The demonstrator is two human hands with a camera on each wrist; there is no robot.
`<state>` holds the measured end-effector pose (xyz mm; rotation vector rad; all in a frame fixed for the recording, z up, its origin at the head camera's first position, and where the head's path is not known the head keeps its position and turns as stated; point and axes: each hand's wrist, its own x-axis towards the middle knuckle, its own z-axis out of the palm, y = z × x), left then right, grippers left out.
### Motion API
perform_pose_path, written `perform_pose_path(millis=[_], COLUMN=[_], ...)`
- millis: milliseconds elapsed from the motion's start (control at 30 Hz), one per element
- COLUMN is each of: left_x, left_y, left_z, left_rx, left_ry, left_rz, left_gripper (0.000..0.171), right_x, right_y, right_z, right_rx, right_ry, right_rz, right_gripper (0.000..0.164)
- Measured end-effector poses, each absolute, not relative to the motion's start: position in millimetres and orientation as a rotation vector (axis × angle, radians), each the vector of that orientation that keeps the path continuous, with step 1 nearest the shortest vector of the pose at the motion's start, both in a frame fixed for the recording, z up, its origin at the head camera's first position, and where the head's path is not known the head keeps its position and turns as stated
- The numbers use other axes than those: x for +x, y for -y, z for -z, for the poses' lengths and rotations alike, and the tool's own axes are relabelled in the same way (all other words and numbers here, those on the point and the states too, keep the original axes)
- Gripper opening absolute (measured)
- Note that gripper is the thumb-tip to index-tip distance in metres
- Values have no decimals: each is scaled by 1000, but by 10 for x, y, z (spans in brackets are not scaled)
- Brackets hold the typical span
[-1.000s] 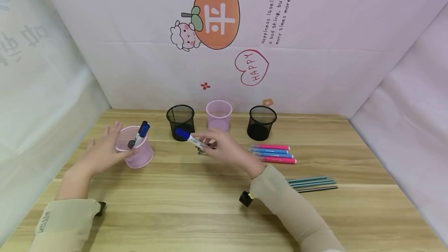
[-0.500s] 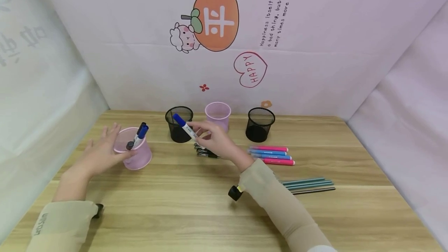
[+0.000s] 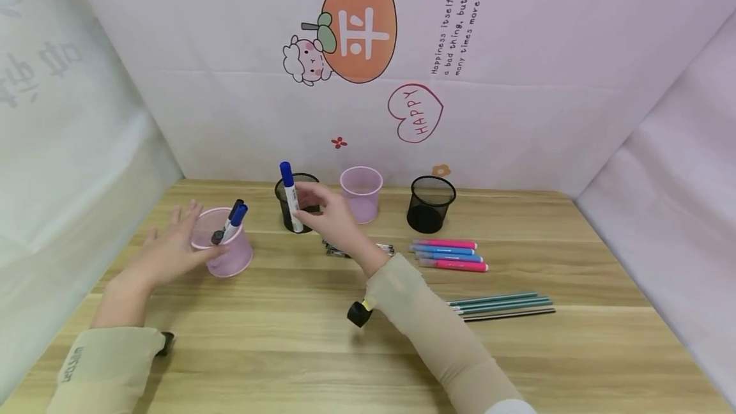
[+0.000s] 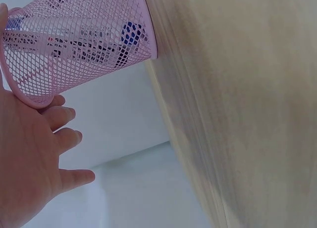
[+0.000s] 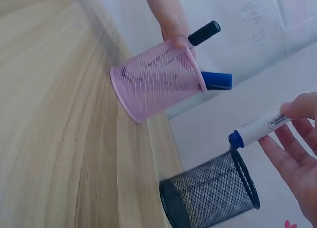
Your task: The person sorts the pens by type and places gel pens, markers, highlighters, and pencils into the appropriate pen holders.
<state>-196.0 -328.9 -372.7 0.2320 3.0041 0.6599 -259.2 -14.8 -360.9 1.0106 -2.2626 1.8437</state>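
My left hand (image 3: 163, 253) grips the rim of a pink mesh pen cup (image 3: 232, 259) at the table's left, thumb over the near side. Black-capped and blue-capped markers stand in it; one blue cap (image 3: 239, 214) leans at the right rim. In the left wrist view, their white barrels (image 4: 81, 34) show through the mesh. My right hand (image 3: 332, 214) pinches a whiteboard marker (image 3: 292, 202) nearly upright, blue cap on top. It overlaps a black mesh cup (image 3: 313, 179) in the head view. The right wrist view shows the marker's blue lower end (image 5: 236, 139) right at that cup's rim.
Another pink cup (image 3: 361, 200) and a black cup (image 3: 432, 206) stand along the back. Several pink and blue felt-tip pens (image 3: 454, 255) lie on the right, with dark-green sticks (image 3: 506, 304) nearer. Thin black pens (image 3: 339, 250) lie under the right wrist.
My right hand has moved left and back with the marker, which has swung from slanted to nearly upright. My left hand has stayed on the pink cup.
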Motion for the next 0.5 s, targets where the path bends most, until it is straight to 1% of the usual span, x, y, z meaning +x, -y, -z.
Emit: perform_pose_path(millis=[500], left_x=[-1976], left_y=[3282], left_z=[3720], left_rx=[236], left_ry=[-3008], left_rz=[-638], left_gripper=[114], right_x=[-2496], right_y=[656], right_z=[3482], right_rx=[830], right_ry=[1997], right_rz=[-2194], right_gripper=[29])
